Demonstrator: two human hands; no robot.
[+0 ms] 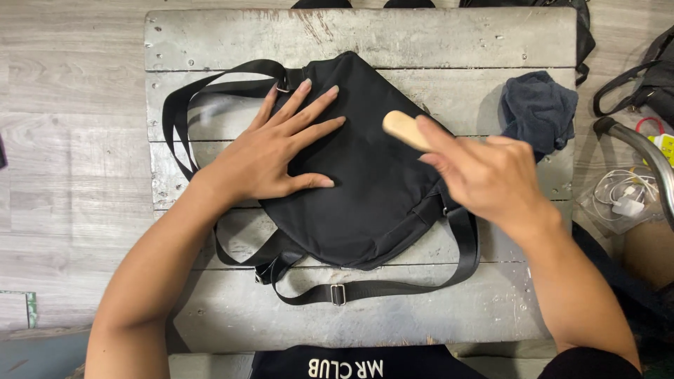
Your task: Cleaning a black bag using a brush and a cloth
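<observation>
A black fabric bag (365,196) lies flat on a worn grey wooden table (351,35), its black straps (210,91) looping off to the left and below. My left hand (277,151) rests flat on the bag's left side, fingers spread. My right hand (484,175) hovers over the bag's right edge and grips a light wooden handle (406,130), likely of a brush; its working end is hidden under the hand.
A crumpled dark blue cloth (537,109) sits at the table's right. Beyond the right edge are another black bag (649,84), a curved grey tube (646,151), and white cables in a clear pouch (621,200). Pale wood floor (70,140) surrounds the table.
</observation>
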